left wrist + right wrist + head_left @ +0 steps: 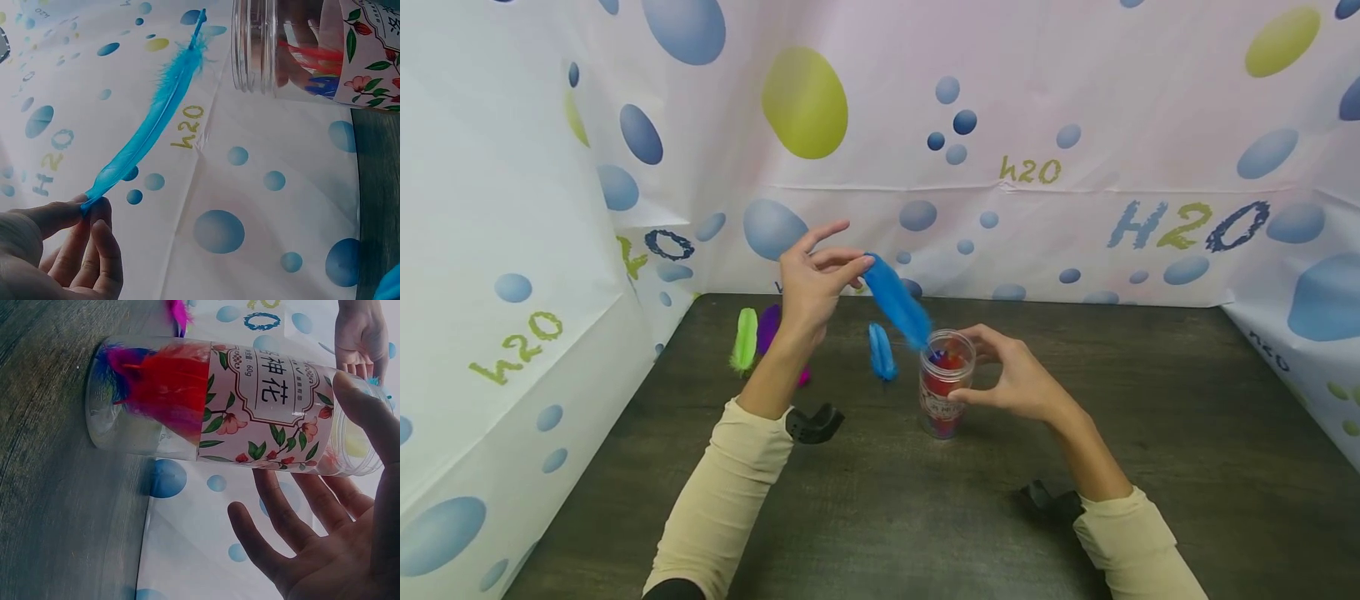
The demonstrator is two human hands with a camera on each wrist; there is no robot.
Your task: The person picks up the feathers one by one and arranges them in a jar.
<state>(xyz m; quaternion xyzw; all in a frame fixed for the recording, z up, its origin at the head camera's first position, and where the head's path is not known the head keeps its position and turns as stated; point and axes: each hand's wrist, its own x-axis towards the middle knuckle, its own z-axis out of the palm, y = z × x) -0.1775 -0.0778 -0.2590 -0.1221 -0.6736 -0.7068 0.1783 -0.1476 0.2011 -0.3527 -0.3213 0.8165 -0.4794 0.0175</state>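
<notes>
1. Head view: left hand [812, 287] pinches blue feather [897, 302] by its vane tip.
2. Its long axis slants down-right, quill end pointing to mouth of jar [943, 403]; whether quill is inside, cannot tell.
3. Right hand [1018, 383] grips jar near rim; jar upright on surface [887, 508], red feathers [175, 381] inside.
4. Smaller feather [882, 352] lies left of jar, running near-to-far.

We see a blue feather [897, 302] slanting quill-down near the top of an upright, open clear jar [945, 396], flower-labelled, red and blue feathers [165, 381] inside.
</notes>
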